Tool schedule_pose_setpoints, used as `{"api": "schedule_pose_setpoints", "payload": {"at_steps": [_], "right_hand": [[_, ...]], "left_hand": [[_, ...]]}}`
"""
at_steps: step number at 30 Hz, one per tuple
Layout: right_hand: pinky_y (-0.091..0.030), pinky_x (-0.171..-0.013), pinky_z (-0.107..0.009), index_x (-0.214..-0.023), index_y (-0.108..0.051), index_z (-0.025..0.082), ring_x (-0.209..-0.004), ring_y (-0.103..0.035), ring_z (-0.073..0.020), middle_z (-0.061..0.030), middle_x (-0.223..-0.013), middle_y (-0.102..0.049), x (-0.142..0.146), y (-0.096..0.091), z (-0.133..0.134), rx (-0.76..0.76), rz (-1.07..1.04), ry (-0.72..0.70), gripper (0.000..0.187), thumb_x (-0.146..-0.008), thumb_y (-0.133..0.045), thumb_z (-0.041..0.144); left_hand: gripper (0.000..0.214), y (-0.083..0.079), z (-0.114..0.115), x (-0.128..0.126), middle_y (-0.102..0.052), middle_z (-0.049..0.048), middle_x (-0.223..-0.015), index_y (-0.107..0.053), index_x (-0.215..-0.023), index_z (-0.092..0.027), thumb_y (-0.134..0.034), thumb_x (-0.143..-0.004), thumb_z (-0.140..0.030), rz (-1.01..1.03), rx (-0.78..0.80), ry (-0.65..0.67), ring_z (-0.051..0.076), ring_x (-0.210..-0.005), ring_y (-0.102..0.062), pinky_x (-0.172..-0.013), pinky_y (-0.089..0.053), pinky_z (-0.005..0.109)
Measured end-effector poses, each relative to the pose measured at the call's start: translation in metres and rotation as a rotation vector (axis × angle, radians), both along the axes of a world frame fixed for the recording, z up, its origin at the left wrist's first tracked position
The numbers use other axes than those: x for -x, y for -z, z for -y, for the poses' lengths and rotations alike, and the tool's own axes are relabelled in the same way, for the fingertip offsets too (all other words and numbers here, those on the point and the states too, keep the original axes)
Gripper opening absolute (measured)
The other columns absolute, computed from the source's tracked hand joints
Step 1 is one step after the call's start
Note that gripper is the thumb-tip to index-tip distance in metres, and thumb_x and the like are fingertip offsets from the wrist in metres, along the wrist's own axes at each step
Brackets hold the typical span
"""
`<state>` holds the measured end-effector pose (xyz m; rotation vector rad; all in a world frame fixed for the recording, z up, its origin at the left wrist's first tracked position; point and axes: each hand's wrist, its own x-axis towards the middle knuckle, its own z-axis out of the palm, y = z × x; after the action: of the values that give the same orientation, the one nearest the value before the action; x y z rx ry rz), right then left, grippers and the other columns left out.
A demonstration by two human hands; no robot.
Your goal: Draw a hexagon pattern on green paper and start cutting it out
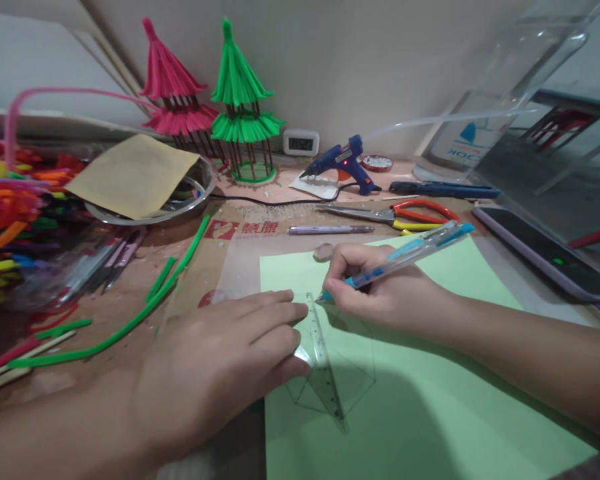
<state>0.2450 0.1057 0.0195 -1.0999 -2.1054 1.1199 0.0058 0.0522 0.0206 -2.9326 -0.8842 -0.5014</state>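
While the left hand point(220, 360) presses flat, fingers spread, on a clear plastic triangular ruler point(323, 360), the right hand point(375, 287) grips a translucent blue pen point(405, 257) at its edge over smooth pale-green paper point(430, 400).

We note both forearms bare to the frame edge; no sleeves, watch, rings or gloves seen. Left hand point(220, 363) and right hand point(380, 290): short, unpainted nails where visible. No markings on either.
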Motion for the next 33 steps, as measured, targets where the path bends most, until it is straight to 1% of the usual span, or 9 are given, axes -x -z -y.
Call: {"api": "schedule_pose_setpoints", "payload": {"at_steps": [7,13,20,28,33], "right_hand": [[-0.034,-0.05,-0.024,-0.073,-0.053,0.022,-0.054,-0.048,-0.0109,0.0044,-0.06,-0.054,0.0005,0.0006,-0.0015,0.022,-0.01,-0.006,0.015,-0.086,-0.062,0.023],[-0.035,-0.051,-0.024,-0.073,-0.053,0.022,-0.054,-0.049,-0.0114,0.0044,-0.06,-0.054,0.0004,-0.0005,-0.0014,0.023,-0.003,-0.009,0.015,-0.085,-0.062,0.023],[-0.034,-0.05,-0.024,-0.074,-0.052,0.022,-0.054,-0.049,-0.0113,0.0046,-0.061,-0.054,-0.0002,0.0001,-0.0012,0.045,-0.005,-0.007,0.015,-0.086,-0.061,0.024],[-0.035,-0.049,-0.023,-0.073,-0.052,0.022,-0.053,-0.048,-0.0104,0.0054,-0.06,-0.053,0.0012,-0.0012,-0.0015,0.039,-0.007,-0.01,0.014,-0.085,-0.06,0.023],[-0.036,-0.05,-0.023,-0.073,-0.052,0.022,-0.054,-0.049,-0.0104,0.0054,-0.061,-0.054,0.001,-0.0009,-0.0022,0.039,-0.026,-0.016,0.013,-0.085,-0.059,0.023]], "left_hand": [[0.046,-0.0004,0.0,-0.0015,-0.078,0.0043,-0.118,-0.069,-0.09,-0.02,-0.033,-0.113,-0.038,-0.018,-0.01,0.001,0.023,-0.109,-0.075,-0.091,-0.064,0.036],[0.048,-0.0008,-0.0006,-0.0034,-0.078,0.0031,-0.117,-0.069,-0.089,-0.021,-0.032,-0.113,-0.039,-0.023,-0.016,-0.002,0.022,-0.108,-0.075,-0.093,-0.064,0.035],[0.048,-0.0001,-0.0011,-0.002,-0.079,0.004,-0.116,-0.069,-0.088,-0.02,-0.032,-0.113,-0.038,-0.008,-0.016,0.004,0.024,-0.107,-0.076,-0.09,-0.066,0.039],[0.049,0.0008,0.0013,-0.0016,-0.079,0.0035,-0.117,-0.069,-0.087,-0.02,-0.032,-0.113,-0.038,-0.01,-0.01,0.002,0.023,-0.109,-0.075,-0.095,-0.064,0.038],[0.048,-0.0005,0.0004,-0.001,-0.079,0.0035,-0.115,-0.069,-0.088,-0.02,-0.032,-0.113,-0.038,0.0,-0.024,0.006,0.023,-0.107,-0.076,-0.092,-0.065,0.039]]}}
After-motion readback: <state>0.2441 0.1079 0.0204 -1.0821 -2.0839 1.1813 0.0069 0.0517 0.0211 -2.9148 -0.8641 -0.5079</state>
